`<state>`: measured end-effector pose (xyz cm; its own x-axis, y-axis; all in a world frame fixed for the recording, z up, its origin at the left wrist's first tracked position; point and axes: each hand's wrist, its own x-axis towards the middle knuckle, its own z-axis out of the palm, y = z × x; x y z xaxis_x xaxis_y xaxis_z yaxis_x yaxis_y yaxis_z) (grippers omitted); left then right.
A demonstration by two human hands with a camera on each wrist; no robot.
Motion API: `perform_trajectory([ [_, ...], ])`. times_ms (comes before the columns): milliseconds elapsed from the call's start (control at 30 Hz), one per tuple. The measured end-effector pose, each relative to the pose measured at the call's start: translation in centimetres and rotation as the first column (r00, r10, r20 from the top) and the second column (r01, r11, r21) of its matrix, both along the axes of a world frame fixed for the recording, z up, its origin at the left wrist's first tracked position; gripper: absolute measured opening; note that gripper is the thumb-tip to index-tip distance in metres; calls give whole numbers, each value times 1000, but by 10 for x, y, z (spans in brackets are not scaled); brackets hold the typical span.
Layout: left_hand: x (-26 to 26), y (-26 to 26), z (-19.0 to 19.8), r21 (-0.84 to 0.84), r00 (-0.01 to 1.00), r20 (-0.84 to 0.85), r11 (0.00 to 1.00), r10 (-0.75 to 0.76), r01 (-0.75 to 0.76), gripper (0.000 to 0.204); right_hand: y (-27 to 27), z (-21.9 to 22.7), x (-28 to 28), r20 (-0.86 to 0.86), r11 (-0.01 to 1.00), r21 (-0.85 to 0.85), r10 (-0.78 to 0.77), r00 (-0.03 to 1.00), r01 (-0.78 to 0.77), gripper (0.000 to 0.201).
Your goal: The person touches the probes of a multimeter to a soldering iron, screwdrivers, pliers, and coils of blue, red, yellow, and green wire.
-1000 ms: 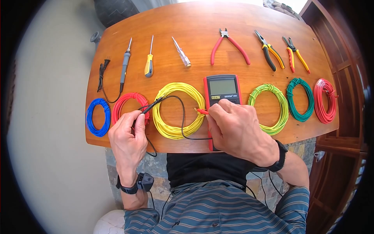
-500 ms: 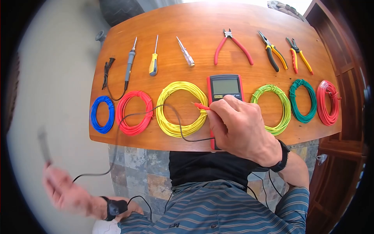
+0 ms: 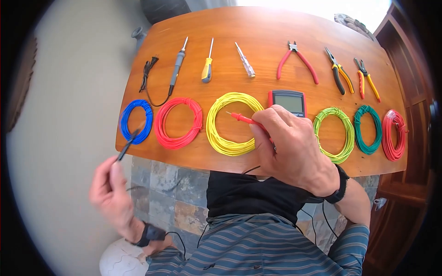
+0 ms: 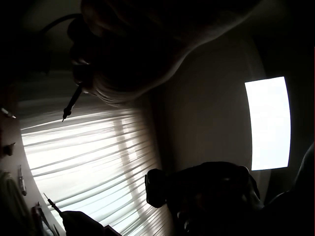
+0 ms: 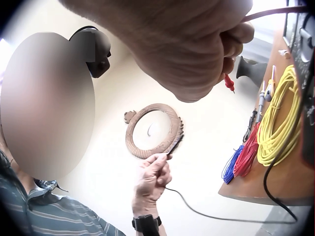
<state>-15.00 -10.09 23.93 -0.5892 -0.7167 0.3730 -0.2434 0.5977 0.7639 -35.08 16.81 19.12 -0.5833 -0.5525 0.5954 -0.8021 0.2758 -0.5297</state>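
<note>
My left hand [image 3: 110, 195] pinches a black test probe [image 3: 126, 146] just off the table's front left corner. Its tip points up over the blue wire coil [image 3: 123, 122]. The right hand [image 3: 297, 149] grips a red test probe [image 3: 243, 118] above the yellow wire coil [image 3: 216, 142], tip toward the left. Behind that hand lies a red and black multimeter [image 3: 289, 102], its lower part hidden. In the left wrist view the left hand [image 4: 128, 54] is dark, with the black probe below its fingers. The right wrist view shows a black lead [image 5: 206, 214] trailing from the left hand.
A red coil [image 3: 178, 142] lies between the blue and yellow ones; yellow-green [image 3: 334, 158], green [image 3: 368, 147] and another red coil [image 3: 393, 154] lie right. Behind are a soldering iron [image 3: 177, 66], screwdriver [image 3: 207, 71], voltage tester [image 3: 246, 63], red-handled cutters [image 3: 304, 64] and more pliers [image 3: 338, 76].
My left hand carried the black probe from above the red coil out left past the table, then back toward the blue coil. The right hand stays near the multimeter with the red probe.
</note>
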Motion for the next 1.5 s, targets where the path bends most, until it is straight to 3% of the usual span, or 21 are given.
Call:
perform_trajectory([
  [133,-34,-8,-34,-13,993,73,996,-92,93,11,-13,4,-4,66,990,125,60,996,-68,12],
  [200,-43,-13,-45,-141,977,113,971,-178,193,10,-23,4,-7,71,984,149,85,994,-94,13],
  [300,-47,-15,-49,-115,975,134,974,-178,194,11,-39,0,-9,77,978,141,144,987,-154,8],
  [467,-42,-19,-53,-69,971,158,979,-177,190,10,-53,-2,-7,171,910,338,190,967,-239,14],
  [667,-48,-26,-56,-79,979,123,982,-159,170,10,-74,-5,-23,113,957,232,150,982,-173,10],
  [867,-70,-30,-64,-4,957,165,970,-240,244,15,-97,-13,-39,192,962,227,112,975,-155,8],
  [1033,-86,-33,-75,90,955,67,955,-288,282,9,-101,-18,-36,177,957,253,101,979,-144,9],
  [1500,-90,-42,-82,66,963,80,965,-259,254,11,-97,-20,-33,223,940,284,125,967,-187,7],
])
